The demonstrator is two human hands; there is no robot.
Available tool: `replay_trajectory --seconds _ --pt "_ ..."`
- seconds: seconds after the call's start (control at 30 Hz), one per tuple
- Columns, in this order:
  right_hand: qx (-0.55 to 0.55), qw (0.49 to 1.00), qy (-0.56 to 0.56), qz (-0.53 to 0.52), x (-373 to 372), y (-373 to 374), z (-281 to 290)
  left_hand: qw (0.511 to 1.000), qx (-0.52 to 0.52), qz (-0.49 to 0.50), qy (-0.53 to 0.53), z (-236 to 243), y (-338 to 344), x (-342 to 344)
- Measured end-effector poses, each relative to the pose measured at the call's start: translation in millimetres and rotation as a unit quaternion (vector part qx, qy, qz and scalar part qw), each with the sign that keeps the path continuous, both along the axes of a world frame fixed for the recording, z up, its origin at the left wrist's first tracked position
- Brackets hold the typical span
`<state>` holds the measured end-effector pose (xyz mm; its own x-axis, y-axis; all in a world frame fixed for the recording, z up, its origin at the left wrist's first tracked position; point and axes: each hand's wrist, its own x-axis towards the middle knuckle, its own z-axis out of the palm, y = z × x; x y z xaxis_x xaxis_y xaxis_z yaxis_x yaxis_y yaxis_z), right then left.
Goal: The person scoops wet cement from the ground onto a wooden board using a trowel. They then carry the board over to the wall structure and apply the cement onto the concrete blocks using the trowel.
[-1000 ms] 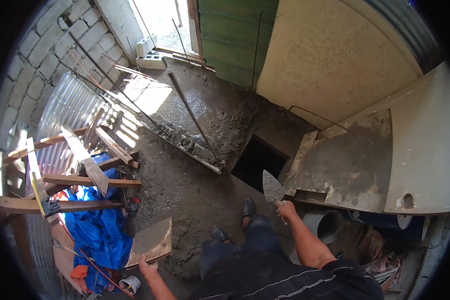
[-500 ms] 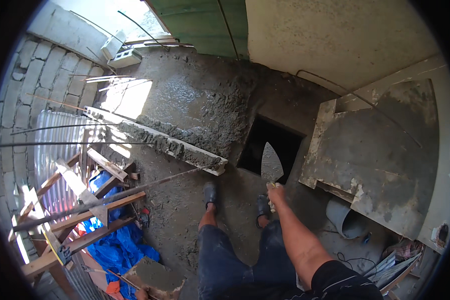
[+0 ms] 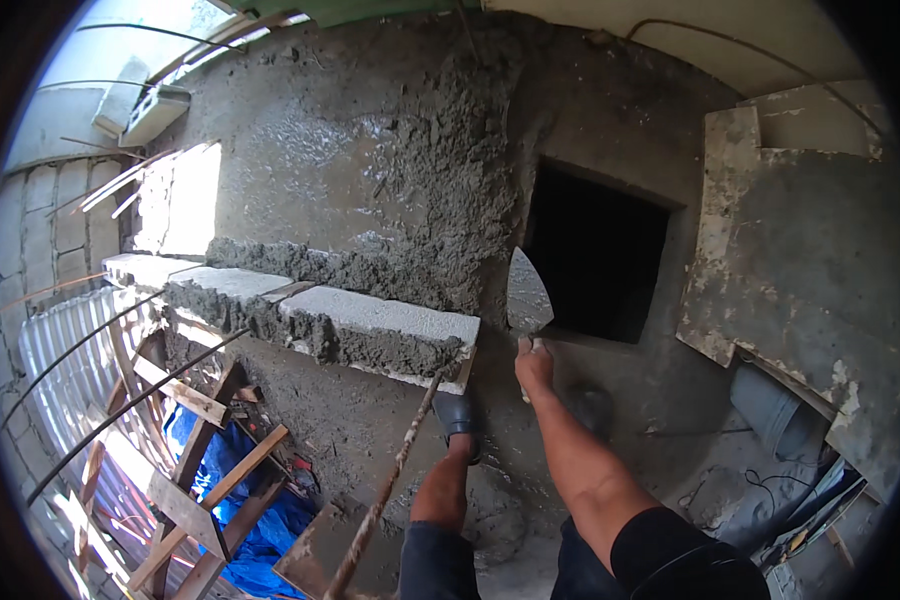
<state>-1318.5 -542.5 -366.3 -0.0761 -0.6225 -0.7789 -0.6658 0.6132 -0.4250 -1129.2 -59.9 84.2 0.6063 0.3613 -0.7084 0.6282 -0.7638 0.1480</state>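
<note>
Right hand (image 3: 533,366) grips the trowel (image 3: 526,296) tight, left hand out of sight; mortar (image 3: 300,325) already heaps along the block course (image 3: 370,318), none yet smoothed.

No packages, labels, signs or screens show anywhere here.

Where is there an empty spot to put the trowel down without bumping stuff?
The flat block tops on the low wall are bare, bordered by wet mortar on their sides. The muddy floor between the dark square hole and the leaning board is open too. Lower left is crowded: wooden slats, blue tarp, rebar. The right hand holds the trowel.
</note>
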Motion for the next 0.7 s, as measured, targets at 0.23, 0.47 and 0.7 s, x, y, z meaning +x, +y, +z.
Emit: replay_trajectory --seconds 0.23,0.47,0.7 --pt "-0.004 0.992 -0.061 -0.110 116 -35 -48 1.000 -0.001 0.016 -0.002 -35 -12 51" --pt "-0.111 0.991 -0.039 -0.064 122 -95 -56 0.999 -0.028 0.036 0.015 -59 -14 58" --pt "-0.223 0.971 0.021 0.084 188 -137 40 0.998 0.013 -0.020 0.057 -88 34 39"
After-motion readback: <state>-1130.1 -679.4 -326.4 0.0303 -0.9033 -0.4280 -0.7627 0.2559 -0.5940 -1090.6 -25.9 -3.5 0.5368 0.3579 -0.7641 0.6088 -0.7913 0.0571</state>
